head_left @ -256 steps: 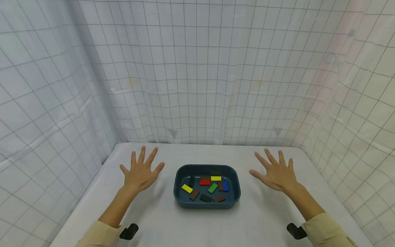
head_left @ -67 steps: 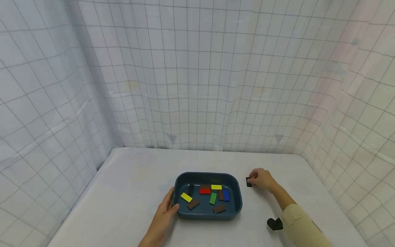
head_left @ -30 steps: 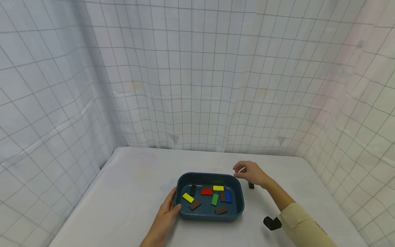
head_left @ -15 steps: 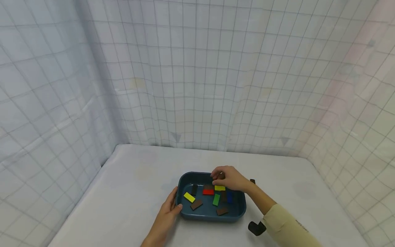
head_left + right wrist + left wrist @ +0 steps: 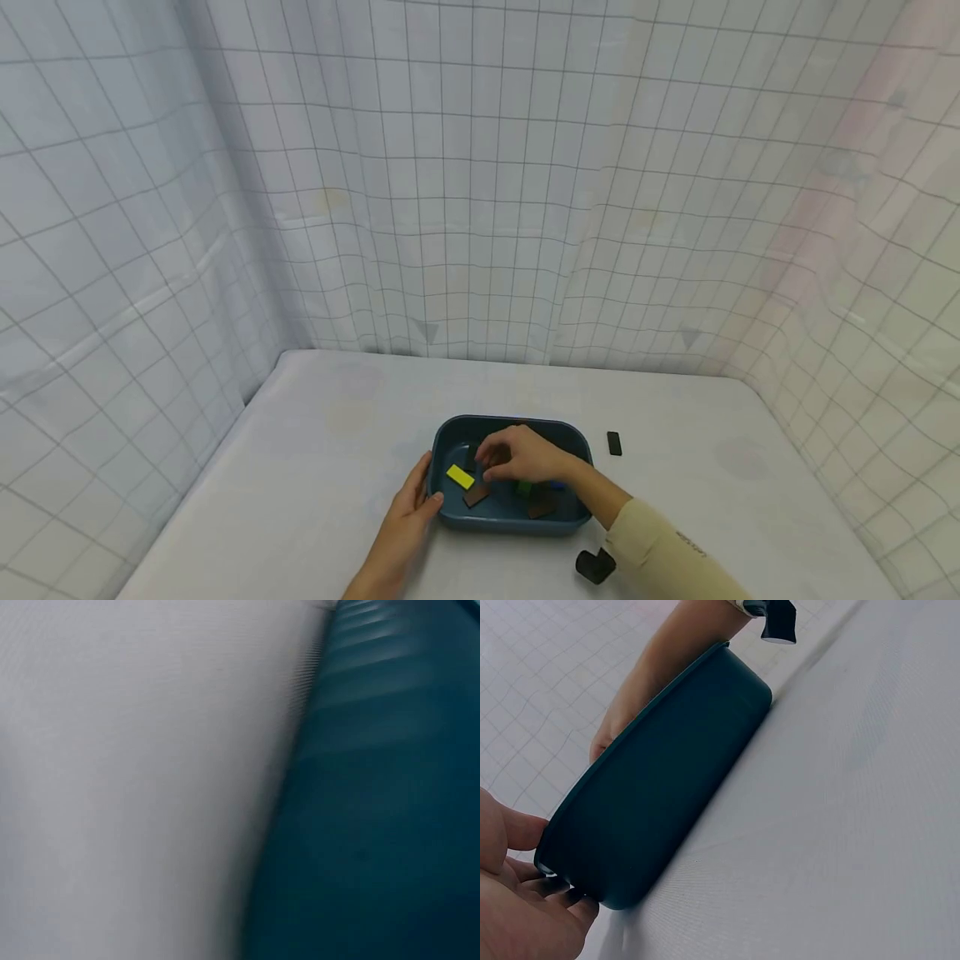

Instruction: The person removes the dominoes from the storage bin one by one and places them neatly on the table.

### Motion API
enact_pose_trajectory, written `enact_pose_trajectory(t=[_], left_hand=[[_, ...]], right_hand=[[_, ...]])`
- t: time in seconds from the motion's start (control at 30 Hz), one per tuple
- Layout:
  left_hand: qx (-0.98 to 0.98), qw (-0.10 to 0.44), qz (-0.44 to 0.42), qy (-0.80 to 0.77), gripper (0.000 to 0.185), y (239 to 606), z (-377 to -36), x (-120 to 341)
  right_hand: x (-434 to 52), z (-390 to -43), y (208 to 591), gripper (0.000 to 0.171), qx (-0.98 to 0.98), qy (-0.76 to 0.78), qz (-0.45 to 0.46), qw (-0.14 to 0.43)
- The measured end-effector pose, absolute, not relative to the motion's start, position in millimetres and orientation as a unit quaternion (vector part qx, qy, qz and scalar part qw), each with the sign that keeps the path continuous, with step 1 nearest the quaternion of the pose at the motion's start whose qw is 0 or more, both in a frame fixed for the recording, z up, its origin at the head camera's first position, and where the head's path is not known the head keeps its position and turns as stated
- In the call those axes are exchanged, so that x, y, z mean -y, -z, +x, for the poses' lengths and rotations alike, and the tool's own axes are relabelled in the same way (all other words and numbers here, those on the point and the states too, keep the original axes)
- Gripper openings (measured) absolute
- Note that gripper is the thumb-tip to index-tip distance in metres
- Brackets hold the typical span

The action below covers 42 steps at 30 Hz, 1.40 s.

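Black block (image 5: 614, 443) on table (image 5: 330, 500), beside tray (image 5: 555, 431).

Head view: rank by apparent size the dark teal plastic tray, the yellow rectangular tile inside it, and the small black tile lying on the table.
1. Dark teal plastic tray
2. Yellow rectangular tile
3. Small black tile, which lies farther from the camera, so its true size against the yellow one is unsure.
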<state>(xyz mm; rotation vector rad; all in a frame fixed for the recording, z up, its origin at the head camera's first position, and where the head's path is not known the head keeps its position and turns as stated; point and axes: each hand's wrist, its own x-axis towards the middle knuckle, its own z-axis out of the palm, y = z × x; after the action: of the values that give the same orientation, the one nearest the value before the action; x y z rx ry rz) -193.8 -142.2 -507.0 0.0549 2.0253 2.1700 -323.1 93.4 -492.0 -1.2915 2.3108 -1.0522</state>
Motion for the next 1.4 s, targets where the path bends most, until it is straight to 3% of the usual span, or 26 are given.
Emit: enact_pose_trajectory(t=[0.17,0.5,0.73,1.4], left_hand=[[-0.679,0.088,0.011,-0.729,0.065,508.2,-196.6,141.1],[-0.683,0.085,0.009,-0.725,0.066,508.4,-193.1,142.1],[-0.685,0.078,0.008,-0.724,0.066,507.4,-191.2,142.2],[-0.684,0.075,-0.007,-0.726,0.064,505.3,-192.5,139.4]], right_hand=[[-88.8,-321.5,502.2,0.026,-0.813,0.328,-0.455,0.158],[-78.0,-319.1,503.1,0.015,-0.820,0.267,-0.490,0.126],[-78.7,-320.7,501.6,0.013,-0.824,0.277,-0.469,0.157],[-90.0,-326.0,497.0,0.007,-0.826,0.400,-0.370,0.144]])
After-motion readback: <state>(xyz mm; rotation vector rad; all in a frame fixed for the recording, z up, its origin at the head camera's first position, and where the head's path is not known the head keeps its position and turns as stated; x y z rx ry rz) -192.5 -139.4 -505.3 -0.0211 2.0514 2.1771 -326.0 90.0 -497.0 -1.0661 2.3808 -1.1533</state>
